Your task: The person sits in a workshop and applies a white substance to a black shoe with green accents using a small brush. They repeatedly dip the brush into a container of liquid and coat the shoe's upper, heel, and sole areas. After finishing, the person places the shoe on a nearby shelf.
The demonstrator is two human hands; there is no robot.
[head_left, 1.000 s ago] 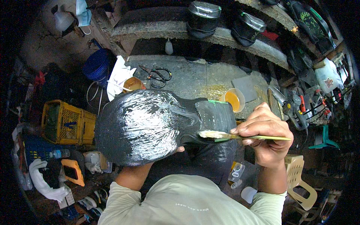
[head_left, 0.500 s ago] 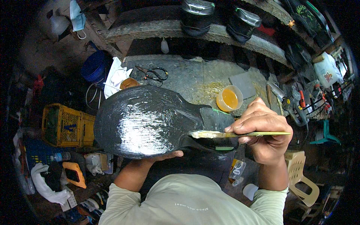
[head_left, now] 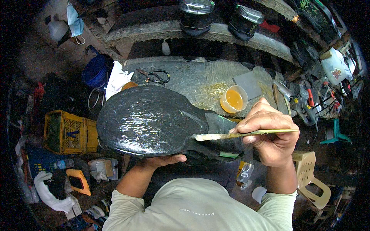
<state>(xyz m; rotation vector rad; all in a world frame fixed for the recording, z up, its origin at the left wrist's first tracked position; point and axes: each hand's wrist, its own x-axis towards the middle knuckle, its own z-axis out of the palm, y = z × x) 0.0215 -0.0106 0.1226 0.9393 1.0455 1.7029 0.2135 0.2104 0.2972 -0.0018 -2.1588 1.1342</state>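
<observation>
A black shoe (head_left: pixel 154 119), bottom side up, lies across the middle with its broad toe part to the left and its narrower heel part to the right. Its underside glistens as if wet. My left hand (head_left: pixel 165 159) grips it from beneath the near edge; the thumb shows and the other fingers are hidden. Between thumb and fingers, my right hand (head_left: pixel 271 133) pinches a thin brush (head_left: pixel 216 136). The brush's pale, coated tip touches the shoe's narrow waist. Behind my right hand stands a clear plastic cup (head_left: pixel 234 99) of amber liquid.
On the worktable (head_left: pixel 181 73) are scissors (head_left: pixel 156 76), white paper (head_left: pixel 117 81) and a grey flat piece (head_left: pixel 247 85). Tools, among them a heat gun-like one (head_left: pixel 302 109), lie at right. A yellow crate (head_left: pixel 69 132) stands left, a beige chair (head_left: pixel 308 173) right. Dark shoes (head_left: pixel 196 19) sit on the shelf.
The shoe has tilted slightly, so its bright reflection has dimmed and spread. The brush's handle end has risen a little while its tip stays near the waist.
</observation>
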